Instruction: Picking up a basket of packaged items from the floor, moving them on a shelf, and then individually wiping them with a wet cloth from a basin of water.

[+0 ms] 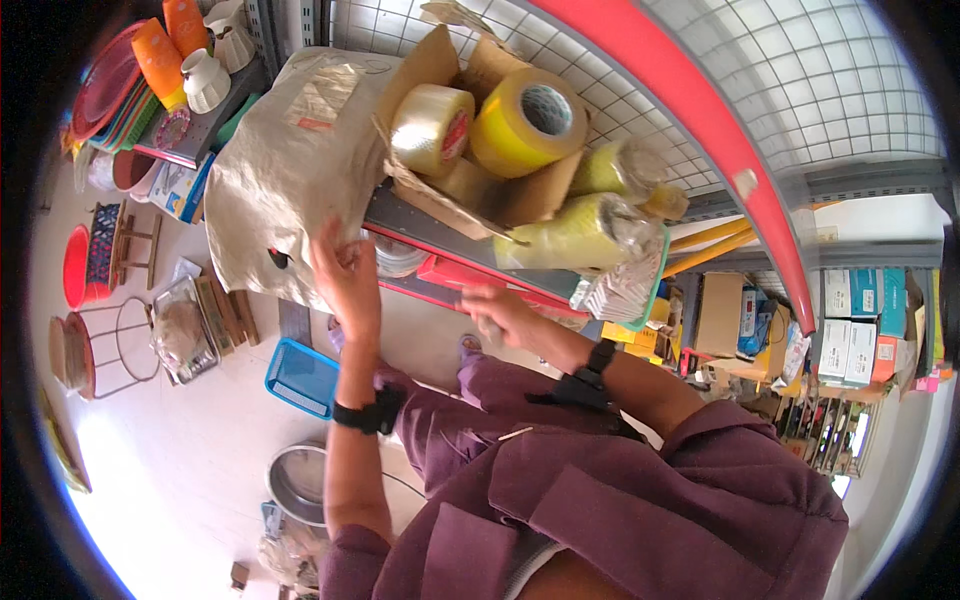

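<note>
My left hand (346, 281) is at the right edge of a large beige sack (300, 150) with a torn dark hole. Its fingers are bent and blurred, and whether they pinch the sack is unclear. Curled in front of the red shelf edge, my right hand (501, 313) has a blurred greyish shape at its underside that I cannot identify. Above the hands, an open cardboard box (420, 67) holds a clear tape roll (427, 127) and a yellow tape roll (510, 135). Plastic-wrapped yellow rolls (562, 236) lie right of the box.
A green-rimmed basket (651, 307) sits at the shelf's right end. On the floor are a blue plastic basket (300, 375) and a metal basin (296, 480). A red shelf beam (697, 82) arches overhead. Orange cups (157, 60) and white jugs (204, 81) stand at far left.
</note>
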The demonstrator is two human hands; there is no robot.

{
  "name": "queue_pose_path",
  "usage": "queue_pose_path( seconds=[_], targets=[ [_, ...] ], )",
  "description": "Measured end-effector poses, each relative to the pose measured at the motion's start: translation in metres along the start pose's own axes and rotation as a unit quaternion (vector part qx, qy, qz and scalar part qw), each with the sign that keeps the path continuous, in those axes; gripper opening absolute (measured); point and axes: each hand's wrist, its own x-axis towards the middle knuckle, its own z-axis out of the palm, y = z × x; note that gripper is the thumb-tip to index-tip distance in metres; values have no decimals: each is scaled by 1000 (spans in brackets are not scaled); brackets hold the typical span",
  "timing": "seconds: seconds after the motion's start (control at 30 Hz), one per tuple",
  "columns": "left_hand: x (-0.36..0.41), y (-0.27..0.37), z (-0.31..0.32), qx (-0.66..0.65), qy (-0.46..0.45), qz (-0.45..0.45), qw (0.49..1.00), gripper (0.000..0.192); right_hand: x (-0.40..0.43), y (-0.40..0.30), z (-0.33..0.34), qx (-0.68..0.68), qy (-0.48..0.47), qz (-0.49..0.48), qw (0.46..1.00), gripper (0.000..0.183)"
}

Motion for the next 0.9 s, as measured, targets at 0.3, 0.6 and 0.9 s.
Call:
queue_pose_path(
  seconds=[0.3, 0.6, 0.9],
  targets=[
    [-191, -44, 156, -516, -169, -463, 701, 63, -176, -110, -76, -459, 28, -54, 886, 27],
    [-159, -25, 232, -658, -97, -575, 476, 79, -153, -165, -157, -436, 315, -365, 760, 54],
    [-141, -17, 257, -659, -105, -521, 533, 55, -194, -193, -139, -505, 304, -376, 715, 44]
  ],
)
